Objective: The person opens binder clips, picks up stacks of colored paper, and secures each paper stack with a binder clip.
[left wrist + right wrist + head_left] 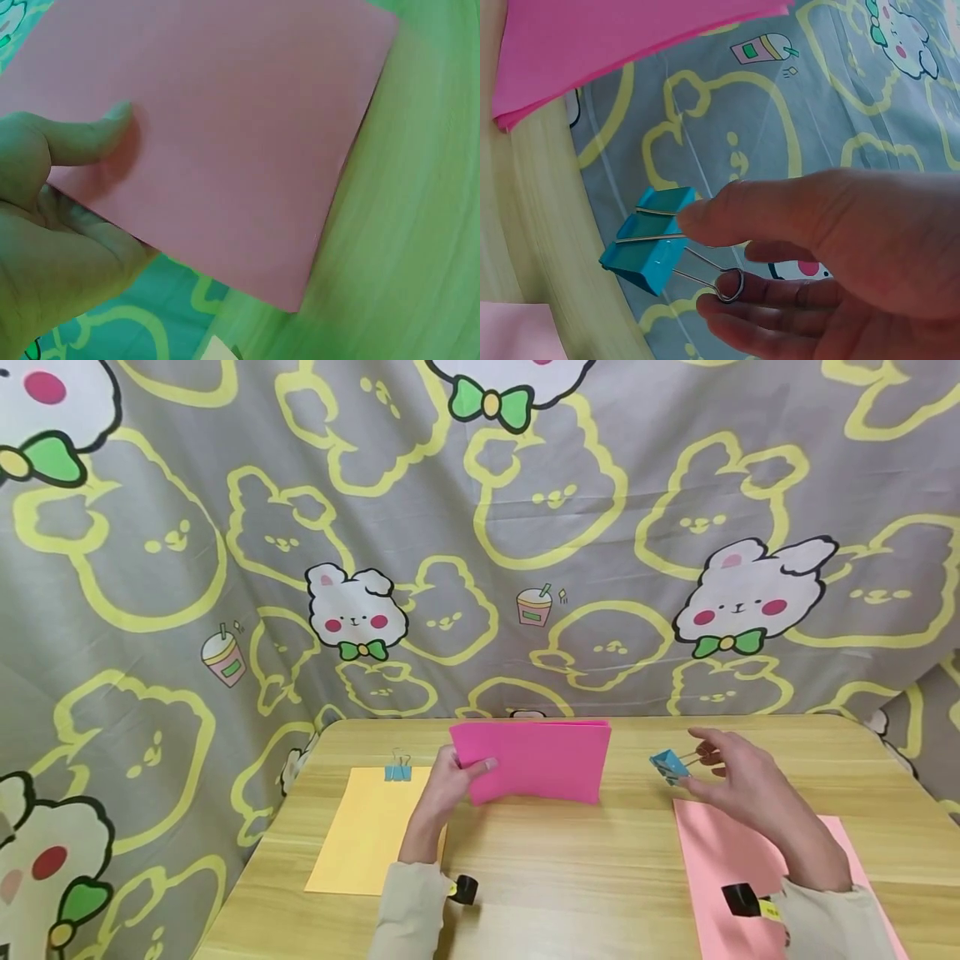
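Got the magenta paper stack (536, 764) up on edge over the table (570, 877), broad face twd me. My L hand (452, 785) is at its L end: thumb flat on the near face, other fingers tucked behind, so the hand's nearly closed w/ just the paper's thickness btwn. Layers show along the stack's edge; can't tell how many sheets, nor if the bottom edge touches the table.

My R hand (738, 785) is to the R of the stack, well apart from it, thumb & fingers partway open around a blue binder clip (670, 766). Thumb's up against one wire handle, fingers by the other handle's loop; clip body sits btwn hand & stack, held off the table. Can't tell if the clip's mouth is parted.

L of the stack & nearer me: yellow paper (363, 835) lying flat, partly hidden by my L arm. 2nd binder clip (398, 772), also blue, is at that paper's far edge, L of the stack, handles up; can't tell if it's biting the paper.

R of the stack & nearer me: pink paper (712, 860), flat, partly under my R forearm in view. Behind the stack hangs a grey curtain (510, 652) w/ bunny prints & yellow outlines.
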Demonstrator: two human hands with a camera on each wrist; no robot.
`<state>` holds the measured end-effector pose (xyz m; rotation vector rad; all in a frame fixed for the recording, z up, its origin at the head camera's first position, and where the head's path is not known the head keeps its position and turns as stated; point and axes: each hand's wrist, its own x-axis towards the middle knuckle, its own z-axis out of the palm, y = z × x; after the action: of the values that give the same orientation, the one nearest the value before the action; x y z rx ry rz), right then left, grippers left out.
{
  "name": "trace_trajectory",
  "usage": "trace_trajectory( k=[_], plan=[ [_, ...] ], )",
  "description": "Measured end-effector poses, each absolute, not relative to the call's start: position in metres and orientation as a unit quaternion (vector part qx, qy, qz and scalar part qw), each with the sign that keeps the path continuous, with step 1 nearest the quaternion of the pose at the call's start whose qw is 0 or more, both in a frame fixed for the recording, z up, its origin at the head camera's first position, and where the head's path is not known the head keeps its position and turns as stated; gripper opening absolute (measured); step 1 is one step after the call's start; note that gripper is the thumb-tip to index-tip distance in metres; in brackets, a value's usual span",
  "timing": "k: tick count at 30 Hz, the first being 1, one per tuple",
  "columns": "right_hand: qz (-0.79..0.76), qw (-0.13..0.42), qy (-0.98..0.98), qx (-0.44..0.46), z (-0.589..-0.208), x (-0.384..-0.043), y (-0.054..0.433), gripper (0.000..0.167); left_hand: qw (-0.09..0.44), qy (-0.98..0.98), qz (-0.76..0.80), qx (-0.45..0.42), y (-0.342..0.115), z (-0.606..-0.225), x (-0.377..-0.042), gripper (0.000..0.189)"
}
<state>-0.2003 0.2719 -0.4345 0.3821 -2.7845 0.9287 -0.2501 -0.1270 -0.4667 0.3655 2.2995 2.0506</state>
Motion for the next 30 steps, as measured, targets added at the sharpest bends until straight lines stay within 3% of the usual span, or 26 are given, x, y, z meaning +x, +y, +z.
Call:
trace_trajectory(
  k=[4, 9, 16, 23, 30],
  plan=[
    [0.314, 0.077, -0.938, 0.122, -0.435, -0.201, 0.269, 0.074, 0.028, 0.738, 0.664, 0.119, -0.128, -0.469, -0.251, 0.013],
    [0.313, 0.090, -0.935, 0.138, -0.440, -0.201, 0.267, 0.065, 0.023, 0.753, 0.645, 0.127, -0.127, -0.470, -0.248, 0.016],
    [0.289, 0.076, -0.945, 0.133, -0.440, -0.201, 0.264, 0.070, 0.032, 0.774, 0.617, 0.140, -0.125, -0.474, -0.248, 0.014],
    [0.270, 0.067, -0.952, 0.128, -0.440, -0.202, 0.264, 0.062, 0.041, 0.782, 0.602, 0.156, -0.126, -0.477, -0.250, 0.014],
    [0.268, 0.069, -0.952, 0.132, -0.443, -0.204, 0.265, 0.066, 0.009, 0.791, 0.591, 0.160, -0.125, -0.481, -0.252, 0.020]
  ],
)
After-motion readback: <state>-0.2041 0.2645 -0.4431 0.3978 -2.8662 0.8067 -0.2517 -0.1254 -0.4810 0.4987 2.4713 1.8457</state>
